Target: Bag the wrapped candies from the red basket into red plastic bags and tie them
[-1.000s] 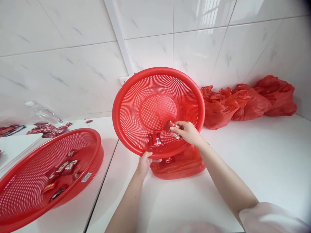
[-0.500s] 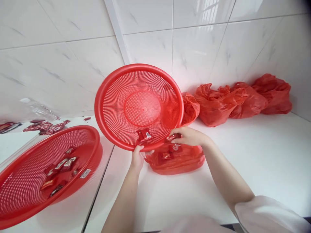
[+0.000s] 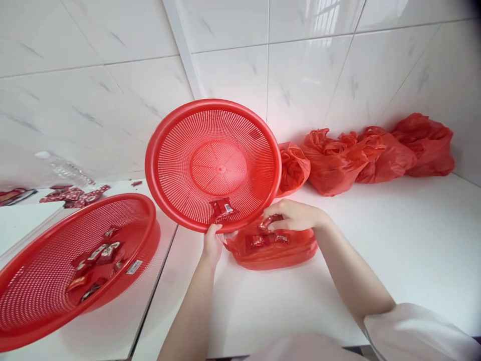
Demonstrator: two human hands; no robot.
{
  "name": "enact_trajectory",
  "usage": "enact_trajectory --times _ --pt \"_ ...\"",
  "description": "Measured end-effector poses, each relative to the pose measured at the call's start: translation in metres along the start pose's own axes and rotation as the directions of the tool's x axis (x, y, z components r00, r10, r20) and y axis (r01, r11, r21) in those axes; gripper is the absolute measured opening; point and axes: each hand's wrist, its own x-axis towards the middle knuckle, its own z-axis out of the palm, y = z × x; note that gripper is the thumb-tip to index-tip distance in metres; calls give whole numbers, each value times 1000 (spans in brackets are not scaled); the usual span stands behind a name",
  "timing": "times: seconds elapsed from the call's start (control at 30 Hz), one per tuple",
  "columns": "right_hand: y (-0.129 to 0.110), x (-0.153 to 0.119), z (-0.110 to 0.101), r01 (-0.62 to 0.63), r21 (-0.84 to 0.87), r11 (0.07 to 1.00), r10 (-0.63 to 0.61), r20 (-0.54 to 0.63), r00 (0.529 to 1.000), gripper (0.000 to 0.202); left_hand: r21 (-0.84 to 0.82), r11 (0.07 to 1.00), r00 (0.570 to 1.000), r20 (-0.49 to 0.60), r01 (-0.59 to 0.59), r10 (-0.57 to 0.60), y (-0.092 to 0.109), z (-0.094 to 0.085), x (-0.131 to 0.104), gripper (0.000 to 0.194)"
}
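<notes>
My left hand (image 3: 213, 244) grips the near rim of a round red plastic basket (image 3: 221, 143), tilted so its inside faces me. Small red wrapped packets (image 3: 222, 208) rest against the basket's lower wall. To the right of that rim, my right hand (image 3: 295, 215) is closed around a red packet (image 3: 269, 221) above a red plastic bag (image 3: 276, 258). Inside the bag, a shiny packet (image 3: 258, 240) and another beside it show. The fingers of my left hand under the rim are partly hidden.
A second red basket (image 3: 145, 250) holding several packets leans at the left. Behind it lie patterned red wrappers (image 3: 80, 195) and a clear plastic bottle (image 3: 67, 168). Several filled red bags (image 3: 330, 163) line the tiled wall. A seam (image 3: 155, 291) divides the white tabletop.
My right hand has moved slightly down toward the bag, still with a red packet. A second packet now shows inside the bag. The held basket has barely shifted.
</notes>
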Motion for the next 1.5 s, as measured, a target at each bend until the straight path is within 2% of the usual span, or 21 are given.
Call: enact_trajectory --times 0.1,0.2,0.3,0.37,0.43,0.5,0.57,0.67,0.73,0.83,0.9,0.93,0.97,1.03,1.07,1.1,1.13,1.17,1.33,1.5 --pt "5 0 3 -4 49 999 3 14 1000 14 18 1000 1000 -24 -17 18 -2 1 -1 26" --pt "11 1 7 -103 14 995 103 -2 995 13 25 999 998 -53 -38 39 -5 1 0 24" --pt "12 1 8 -229 -108 967 221 -83 972 23 25 999 997 -56 -46 48 -8 1 0 26" --pt "7 2 9 -231 -94 968 215 -155 964 25 20 999 997 -57 -50 51 -11 3 -2 29" --pt "1 5 12 -183 -56 982 162 -262 951 23 21 998 997 -49 -55 56 -16 8 -6 34" --pt "-4 12 20 -171 -69 983 131 -385 913 30 17 998 998 -20 -59 59 -23 15 -14 40" --pt "-7 22 34 -247 -100 964 174 -465 868 44 8 999 999 21 -39 39 -32 23 -23 46" --pt "-8 37 59 -431 -170 886 294 -512 807 60 8 999 996 87 35 -36 -47 32 -35 50" --pt "-7 44 71 -478 -209 853 313 -527 790 62 15 997 990 123 71 -72 -55 35 -40 52" --pt "1 49 74 -424 -84 902 328 -504 799 58 28 995 985 144 94 -97 -60 35 -41 52" --pt "8 50 68 -334 192 923 385 -489 783 50 29 996 986 138 90 -93 -59 33 -38 50" --pt "11 50 63 -269 384 883 439 -474 764 42 24 996 987 135 80 -83 -57 32 -36 48" --pt "14 50 58 -188 582 791 499 -436 749 33 16 997 989 133 70 -72 -56 31 -34 47" --pt "16 47 47 -23 876 482 571 -294 767 26 2 998 990 131 57 -56 -52 28 -30 41" --pt "16 45 42 37 944 326 568 -227 791 28 -4 999 991 121 51 -50 -49 27 -28 38" --pt "14 43 38 84 973 216 548 -192 814 31 -9 999 994 104 41 -40 -47 25 -25 36" --pt "12 41 35 115 981 158 522 -182 833 33 -15 999 996 82 28 -27 -45 23 -23 35" --pt "9 38 32 132 980 146 498 -188 846 33 -22 1000 998 58 13 -12 -42 22 -20 36" --pt "-1 31 31 127 956 263 417 -232 879 33 -59 997 999 -33 -43 41 -30 13 -9 34" --pt "-1 33 34 220 937 270 453 -326 830 33 -47 996 994 -86 -71 67 -27 4 -1 21"
